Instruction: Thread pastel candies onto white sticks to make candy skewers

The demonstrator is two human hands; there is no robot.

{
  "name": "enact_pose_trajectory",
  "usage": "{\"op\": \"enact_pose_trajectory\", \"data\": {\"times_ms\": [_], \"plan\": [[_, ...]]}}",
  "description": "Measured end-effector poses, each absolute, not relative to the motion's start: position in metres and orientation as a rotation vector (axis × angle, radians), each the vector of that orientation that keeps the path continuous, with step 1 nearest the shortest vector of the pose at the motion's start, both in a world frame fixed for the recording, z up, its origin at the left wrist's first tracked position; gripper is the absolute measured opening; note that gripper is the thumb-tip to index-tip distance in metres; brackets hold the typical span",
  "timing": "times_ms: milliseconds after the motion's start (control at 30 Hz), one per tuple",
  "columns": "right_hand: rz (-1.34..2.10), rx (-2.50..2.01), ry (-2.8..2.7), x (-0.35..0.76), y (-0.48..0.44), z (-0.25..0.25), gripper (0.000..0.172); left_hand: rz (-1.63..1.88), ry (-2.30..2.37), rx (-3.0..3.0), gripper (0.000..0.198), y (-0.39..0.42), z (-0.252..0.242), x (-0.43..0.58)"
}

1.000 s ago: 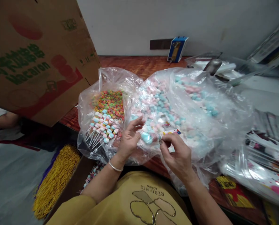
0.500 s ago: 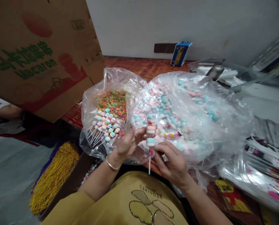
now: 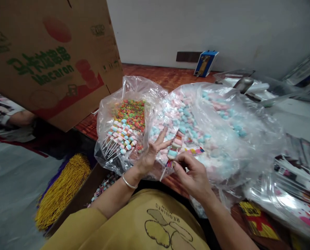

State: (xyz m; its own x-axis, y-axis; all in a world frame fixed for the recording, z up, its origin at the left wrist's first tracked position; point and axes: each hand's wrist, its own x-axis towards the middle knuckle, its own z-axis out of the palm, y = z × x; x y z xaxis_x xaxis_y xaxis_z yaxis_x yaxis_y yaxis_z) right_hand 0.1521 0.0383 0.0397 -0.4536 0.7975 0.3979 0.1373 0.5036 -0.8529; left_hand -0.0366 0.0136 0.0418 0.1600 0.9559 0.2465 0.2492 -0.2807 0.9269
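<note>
Above the near edge of the red-brown table (image 3: pixel 160 73), between both hands: marshmallow skewer (image 3: pixel 175 147), tilted, with white stick (image 3: pixel 162 174) pointing down and left, candy end leaning up and away. Right hand (image 3: pixel 193 175) with thumb and forefinger pinched at the base of the candy, on a bright, bunched wrapper neck (image 3: pixel 169 163). Left hand (image 3: pixel 150 154) loose and holding nothing, fingers spread, fingertips close to the candy's left side; cannot tell whether touching or just apart. Step in hand, by judgement: gathering the wrapper neck around the stick. Called for next, in all likelihood: a firm pinch kept at the neck, a twist or tie to secure it, and only light contact on the soft candy to avoid crushing. Just right of the skewer: flat printed wrapper (image 3: pixel 193 150), lying over the clear bag of pink and blue marshmallows (image 3: pixel 214 128). Farther left: batch of skewers (image 3: pixel 122 135), sticks toward the lower left, beside ring-shaped candies (image 3: pixel 131 111). At far right: printed sleeves (image 3: pixel 287 201), well apart from both hands.
</note>
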Motion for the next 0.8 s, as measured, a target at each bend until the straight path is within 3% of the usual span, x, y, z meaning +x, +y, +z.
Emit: {"op": "enact_pose_trajectory", "data": {"times_ms": [200, 367, 500, 800], "plan": [[1.199, -0.921, -1.763, 0.152, 0.049, 0.025, 0.018, 1.122, 1.162, 1.716, 0.104, 0.004, 0.046, -0.038], [1.203, -0.899, -1.736, 0.153, 0.045, 0.026, 0.017, 1.1, 1.392, 1.789, 0.095, -0.003, 0.035, -0.037], [1.211, -0.852, -1.85, 0.145, 0.037, 0.021, 0.021, 1.217, 1.28, 1.614, 0.093, -0.003, 0.028, -0.041], [1.564, -0.772, -1.729, 0.106, 0.026, 0.013, 0.025, 1.324, 1.177, 1.665, 0.041, -0.032, 0.037, -0.052]]}}
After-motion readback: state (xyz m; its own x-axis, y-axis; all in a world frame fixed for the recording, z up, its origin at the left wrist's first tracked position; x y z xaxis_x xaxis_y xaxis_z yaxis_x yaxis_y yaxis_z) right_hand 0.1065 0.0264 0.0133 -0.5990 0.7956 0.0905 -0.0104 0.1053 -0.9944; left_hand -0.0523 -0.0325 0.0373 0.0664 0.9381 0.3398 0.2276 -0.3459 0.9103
